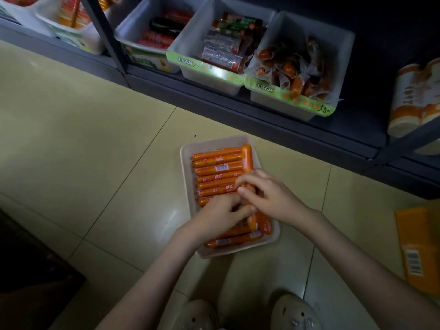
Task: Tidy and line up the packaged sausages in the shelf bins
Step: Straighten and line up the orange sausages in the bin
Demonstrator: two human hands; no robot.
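A translucent bin (pixel 188 148) stands on the tiled floor in front of the shelf. Several orange packaged sausages (pixel 217 168) lie in it side by side, most crosswise, and a few run lengthwise along its right side. Both hands meet over the middle of the bin. My left hand (pixel 220 216) lies on the sausages with curled fingers gripping one near the centre. My right hand (pixel 264 192) pinches the same cluster of sausages from the right, thumb and fingers bent round a sausage. The lower rows are partly hidden under both hands.
On the dark shelf (pixel 238 108) stand more bins: one of red and black packs (pixel 164 32), one of clear-wrapped sausages (pixel 223 48), one of small orange sausages (pixel 297 65). Large orange-white rolls (pixel 414 96) sit at right. An orange carton (pixel 419 248) lies on the floor. My shoes (pixel 295 313) are below.
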